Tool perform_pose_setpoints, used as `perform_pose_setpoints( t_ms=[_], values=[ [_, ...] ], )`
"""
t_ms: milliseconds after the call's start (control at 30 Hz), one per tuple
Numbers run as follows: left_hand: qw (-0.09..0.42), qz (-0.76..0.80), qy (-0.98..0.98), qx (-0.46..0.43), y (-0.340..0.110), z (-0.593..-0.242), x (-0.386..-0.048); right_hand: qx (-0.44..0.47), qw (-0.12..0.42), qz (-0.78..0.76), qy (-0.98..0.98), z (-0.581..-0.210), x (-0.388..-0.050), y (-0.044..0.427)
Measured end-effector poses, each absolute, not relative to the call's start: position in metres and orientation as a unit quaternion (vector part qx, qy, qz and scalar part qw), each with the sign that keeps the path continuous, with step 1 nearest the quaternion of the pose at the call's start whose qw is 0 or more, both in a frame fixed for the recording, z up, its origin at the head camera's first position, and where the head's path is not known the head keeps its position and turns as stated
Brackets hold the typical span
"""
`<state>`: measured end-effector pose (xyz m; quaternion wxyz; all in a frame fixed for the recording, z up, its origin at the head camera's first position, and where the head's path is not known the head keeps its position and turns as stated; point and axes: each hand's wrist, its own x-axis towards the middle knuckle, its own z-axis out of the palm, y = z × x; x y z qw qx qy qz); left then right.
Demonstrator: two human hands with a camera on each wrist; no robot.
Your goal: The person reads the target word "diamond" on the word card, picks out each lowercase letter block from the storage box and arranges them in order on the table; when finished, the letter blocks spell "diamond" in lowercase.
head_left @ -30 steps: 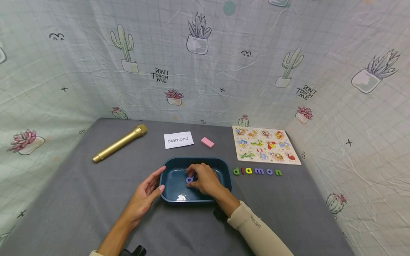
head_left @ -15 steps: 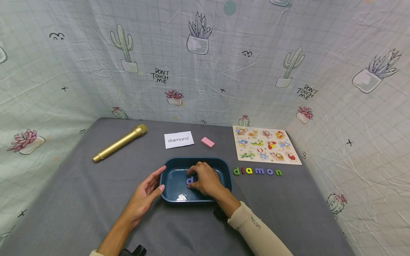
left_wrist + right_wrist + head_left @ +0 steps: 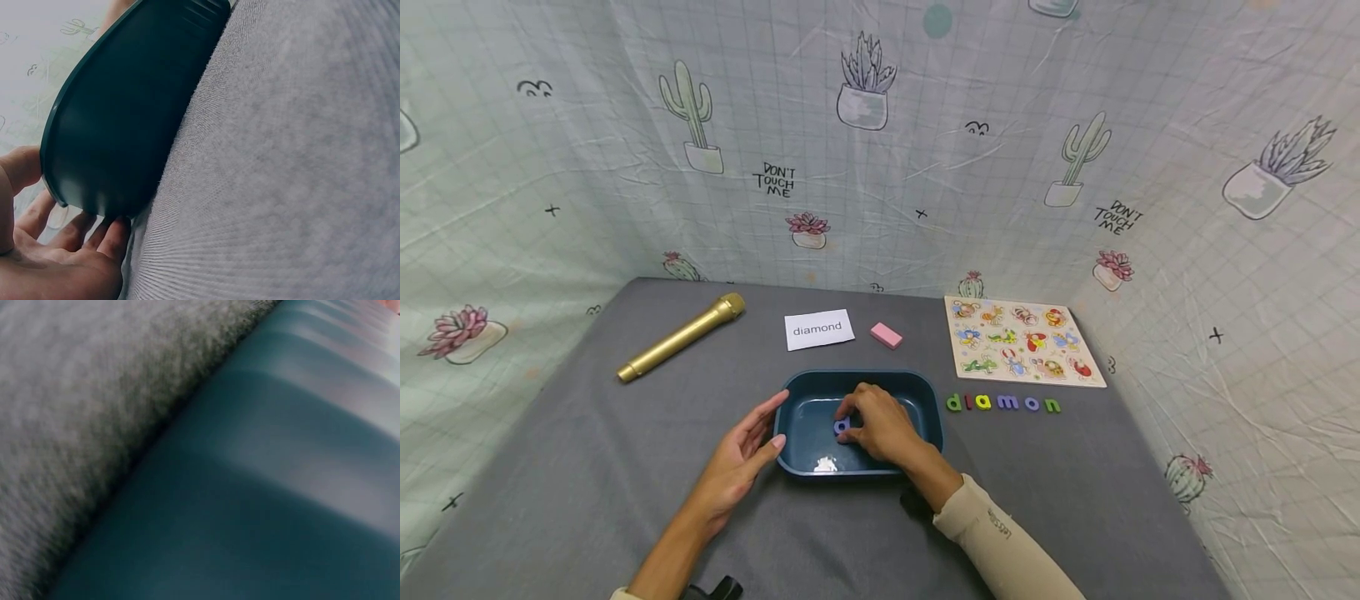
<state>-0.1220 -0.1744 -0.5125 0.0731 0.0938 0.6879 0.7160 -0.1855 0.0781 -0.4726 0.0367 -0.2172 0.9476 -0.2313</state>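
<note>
A dark teal tray [image 3: 808, 462] sits at the middle of the grey table. Inside it, my right hand [image 3: 880, 425] pinches a small purple letter d [image 3: 841, 427] between thumb and fingers, partly covering it. At the tray's left end my left hand [image 3: 737, 462] rests its fairly straight fingers and thumb against the rim; the left wrist view has the fingertips [image 3: 115, 237] touching the tray wall [image 3: 106, 125]. Only the tray's outer side [image 3: 262, 487] and the table cloth fill most of the right wrist view, so the right hand's grip is hidden there.
Right of the tray, coloured letters [image 3: 1007, 402] spell "diamon" in a row. Behind them lies an insect puzzle board [image 3: 1026, 342]. A "diamond" card [image 3: 818, 330], a pink eraser-like block [image 3: 886, 335] and a gold microphone [image 3: 681, 337] lie farther back.
The purple letter has turned and tilted a little in my right fingers, staying within the tray. My left hand and the tray have kept their places.
</note>
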Motion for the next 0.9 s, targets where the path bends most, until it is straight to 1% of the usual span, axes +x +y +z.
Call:
perform_pose_setpoints(
  t_ms=[167, 500, 900],
  values=[
    [0.077, 0.713, 0.691, 0.085, -0.174, -0.512, -0.122, -0.226, 0.023, -0.246, 0.942, -0.470, -0.183, 0.077],
    [0.083, 0.704, 0.701, 0.076, -0.173, -0.511, -0.122, -0.235, -0.024, -0.280, 0.931, -0.460, -0.178, 0.080],
    [0.074, 0.713, 0.691, 0.089, -0.174, -0.513, -0.123, -0.223, -0.064, -0.320, 0.919, -0.445, -0.173, 0.101]
  ],
)
